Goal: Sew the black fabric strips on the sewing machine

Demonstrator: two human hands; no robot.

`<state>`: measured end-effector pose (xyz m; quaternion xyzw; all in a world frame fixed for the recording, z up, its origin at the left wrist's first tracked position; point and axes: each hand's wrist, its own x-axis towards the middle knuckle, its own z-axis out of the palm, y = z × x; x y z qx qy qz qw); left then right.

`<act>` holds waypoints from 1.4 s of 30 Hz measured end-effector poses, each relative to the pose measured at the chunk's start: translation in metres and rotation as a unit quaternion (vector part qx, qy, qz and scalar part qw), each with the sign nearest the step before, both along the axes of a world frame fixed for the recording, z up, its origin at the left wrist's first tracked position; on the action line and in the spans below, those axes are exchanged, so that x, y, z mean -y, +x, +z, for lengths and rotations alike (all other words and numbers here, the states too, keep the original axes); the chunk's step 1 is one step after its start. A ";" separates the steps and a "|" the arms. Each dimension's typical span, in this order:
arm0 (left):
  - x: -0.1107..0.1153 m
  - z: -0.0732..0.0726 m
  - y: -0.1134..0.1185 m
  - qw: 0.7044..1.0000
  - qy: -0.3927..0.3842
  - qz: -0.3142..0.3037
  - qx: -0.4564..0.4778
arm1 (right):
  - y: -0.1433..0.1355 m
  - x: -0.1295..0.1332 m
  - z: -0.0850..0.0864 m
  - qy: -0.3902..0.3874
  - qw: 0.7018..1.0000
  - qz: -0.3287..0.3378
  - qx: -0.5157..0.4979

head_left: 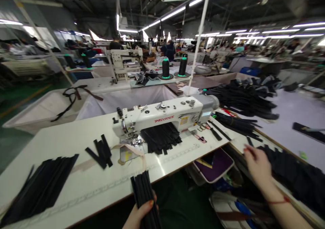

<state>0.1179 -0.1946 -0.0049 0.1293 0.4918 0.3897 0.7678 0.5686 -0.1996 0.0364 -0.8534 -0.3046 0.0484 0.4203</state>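
Note:
My left hand [138, 213] is closed around a bundle of black fabric strips [142, 186], held upright at the near edge of the sewing table. My right hand [259, 169] reaches out to the right, its fingers curled together and slightly blurred; what they pinch, if anything, I cannot make out. Beside it lies a row of black strips [291, 169] on the right-hand table. In front stands a white sewing machine [165, 117] with black strips [161, 137] piled under its arm. A pale tape [133, 150] runs from the needle area toward the bundle.
More black strips lie at left [44, 185], with a few short ones [101, 151] near the needle. A screwdriver [215, 133] and pink-handled snips [200, 138] rest right of the machine. Below the edge hangs a purple-lined bin [215, 166]. Black pieces [243, 98] heap at back right.

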 end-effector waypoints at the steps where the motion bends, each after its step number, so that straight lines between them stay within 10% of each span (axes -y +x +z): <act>1: 0.002 0.005 -0.001 1.000 0.002 -0.002 -0.001 | -0.047 -0.004 -0.009 0.000 0.997 0.073 -0.031; 5: 0.005 0.018 -0.007 1.000 0.016 -0.012 -0.020 | -0.243 0.006 -0.034 -0.007 0.877 0.405 -0.260; 10: 0.009 0.023 -0.026 0.998 0.044 -0.025 -0.030 | -0.361 0.012 -0.035 0.039 0.797 0.450 -0.401; 19: 0.011 0.011 -0.050 1.000 -0.003 0.017 -0.023 | -0.363 -0.006 -0.040 0.078 0.773 0.237 -0.583; 27: 0.009 0.021 -0.044 0.998 0.066 -0.020 0.012 | -0.366 -0.013 -0.029 0.010 0.795 0.401 -0.456; 34: 0.012 0.018 -0.053 1.000 -0.005 0.004 0.009 | -0.369 -0.006 -0.040 0.077 0.819 0.345 -0.451; 39: 0.014 0.008 -0.059 1.000 -0.013 0.023 0.004 | -0.363 -0.015 -0.038 0.085 0.768 0.213 -0.598; 42: 0.016 0.006 -0.058 1.000 -0.006 0.014 0.018 | -0.359 -0.018 -0.030 0.022 0.745 0.281 -0.605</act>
